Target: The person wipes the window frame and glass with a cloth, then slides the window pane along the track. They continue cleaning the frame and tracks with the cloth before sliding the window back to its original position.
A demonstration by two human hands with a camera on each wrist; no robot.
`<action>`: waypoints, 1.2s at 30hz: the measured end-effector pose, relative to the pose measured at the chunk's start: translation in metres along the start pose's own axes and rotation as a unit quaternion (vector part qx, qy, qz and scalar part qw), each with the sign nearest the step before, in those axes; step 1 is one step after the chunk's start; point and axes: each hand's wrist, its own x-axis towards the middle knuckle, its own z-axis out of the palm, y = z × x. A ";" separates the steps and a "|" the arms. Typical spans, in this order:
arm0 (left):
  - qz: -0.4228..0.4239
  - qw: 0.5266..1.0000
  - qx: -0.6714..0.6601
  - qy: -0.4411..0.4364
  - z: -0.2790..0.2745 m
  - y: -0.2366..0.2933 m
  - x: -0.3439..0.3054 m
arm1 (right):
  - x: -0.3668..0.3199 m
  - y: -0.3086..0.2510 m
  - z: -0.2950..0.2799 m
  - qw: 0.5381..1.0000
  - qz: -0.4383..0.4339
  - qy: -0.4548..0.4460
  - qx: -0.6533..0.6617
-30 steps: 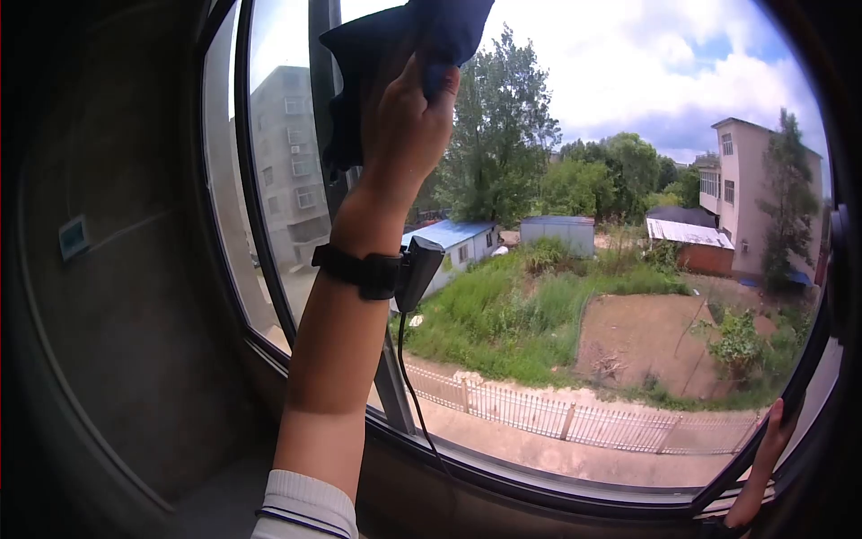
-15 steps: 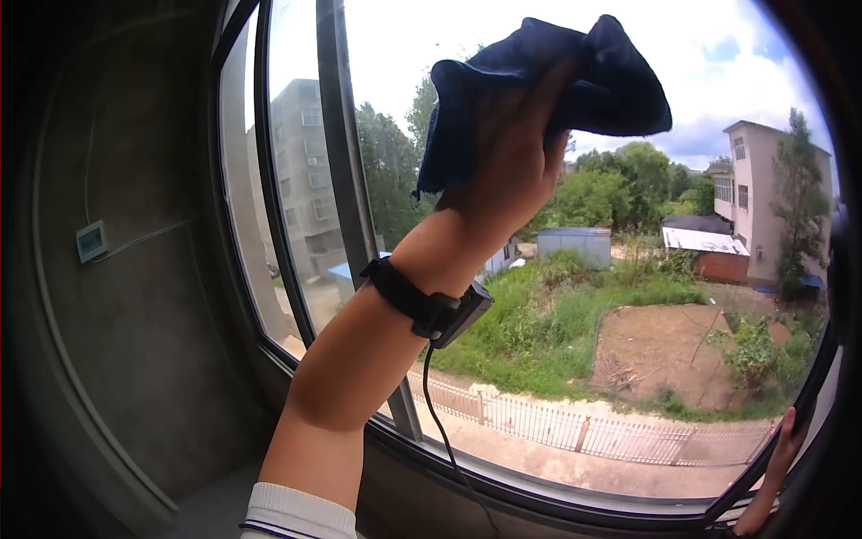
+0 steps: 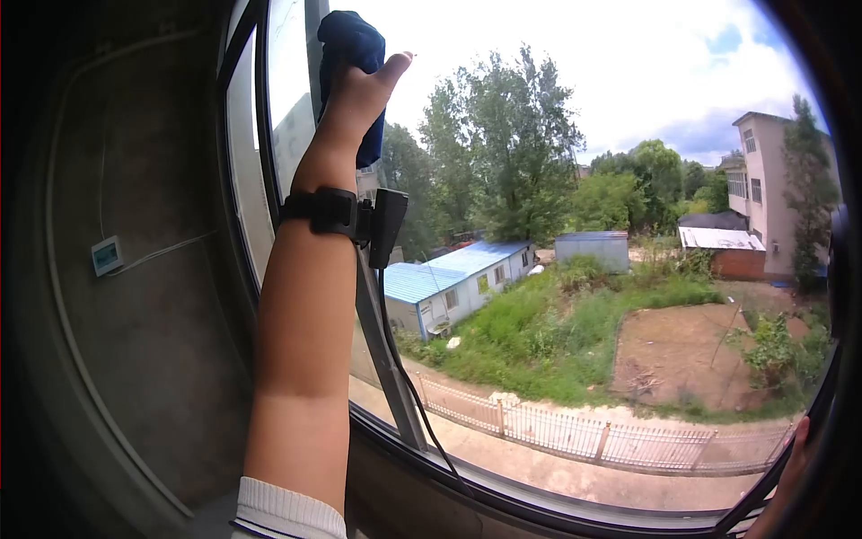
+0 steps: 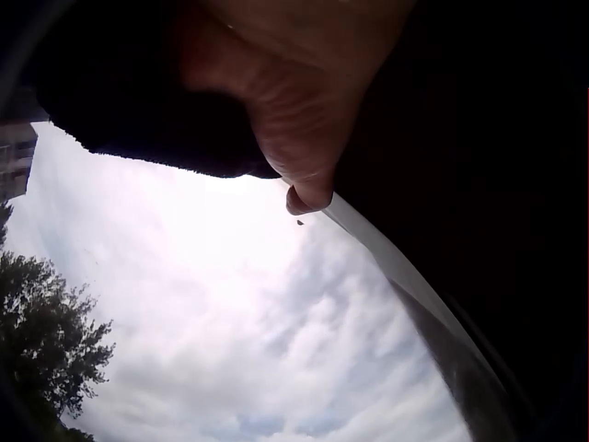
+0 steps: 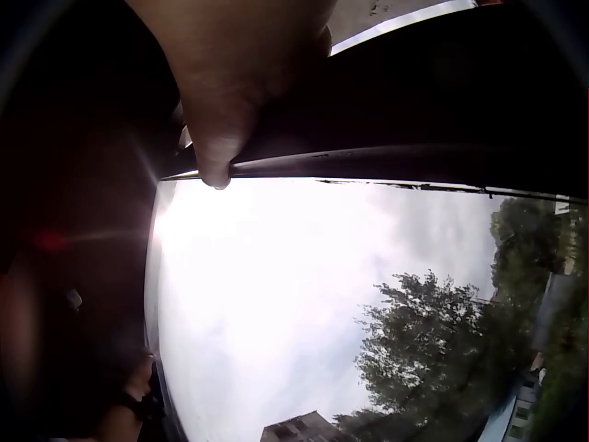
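A dark blue cloth point(image 3: 355, 40) is bunched over the left hand point(image 3: 350, 94), high at the window's upright bar. The thumb sticks out to the right, apart from the cloth; the other fingers are hidden. In the left wrist view the same hand point(image 4: 299, 101) has its thumb tip near the pane's edge, the cloth point(image 4: 156, 110) dark beside it. At the lower right of the head view, the right hand point(image 3: 792, 467) holds the side edge of the window frame. The right wrist view shows this hand point(image 5: 244, 74) with its thumb over the dark frame point(image 5: 386, 161).
A grey wall point(image 3: 135, 359) with a small wall panel point(image 3: 106, 257) stands at the left. The upright bar point(image 3: 386, 350) divides the window. A cable point(image 3: 395, 346) hangs from the left wrist camera. Outside are a fence point(image 3: 548, 431), trees and buildings.
The left hand and cloth first swung right across the pane, then back left to the upright bar. The cloth is now more bunched. The right hand remains at the frame's edge.
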 end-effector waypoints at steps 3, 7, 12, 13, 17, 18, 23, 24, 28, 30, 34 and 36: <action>0.010 0.999 -0.013 0.043 0.008 -0.018 0.006 | -0.003 -0.004 0.001 0.997 0.062 -0.009 0.040; 0.037 0.997 0.032 0.053 0.013 -0.023 0.013 | 0.002 -0.028 0.002 0.994 0.082 -0.023 0.064; 0.138 0.974 0.089 0.153 0.024 -0.027 0.003 | -0.006 0.005 -0.006 0.989 0.119 -0.032 0.078; 0.196 0.969 0.075 0.133 0.025 -0.020 -0.003 | -0.005 -0.002 -0.007 0.989 0.119 -0.031 0.076; 0.349 0.925 0.057 0.137 0.060 0.026 -0.078 | -0.001 -0.011 -0.009 0.997 0.075 -0.027 -0.011; 0.352 0.931 0.036 0.085 0.062 0.049 -0.116 | 0.000 -0.009 -0.009 0.997 0.066 -0.022 -0.045; 0.405 0.879 -0.036 -0.250 0.052 0.086 -0.302 | 0.000 -0.023 -0.016 0.994 0.104 -0.027 -0.018; 0.416 0.855 -0.053 -0.305 0.054 0.075 -0.331 | 0.001 -0.025 -0.019 0.993 0.112 -0.023 -0.013; 0.455 0.795 -0.035 -0.399 0.052 0.036 -0.320 | 0.020 -0.033 -0.018 0.990 0.136 -0.017 0.011; 0.415 0.847 0.033 -0.331 0.037 0.024 -0.269 | 0.022 -0.036 -0.013 0.988 0.154 -0.016 0.024; 0.242 0.970 -0.010 0.036 0.017 -0.036 -0.104 | 0.014 -0.041 -0.020 0.978 0.206 -0.029 0.032; -0.041 0.995 0.086 -0.010 -0.001 -0.121 -0.029 | 0.014 -0.045 -0.023 0.975 0.216 -0.033 0.029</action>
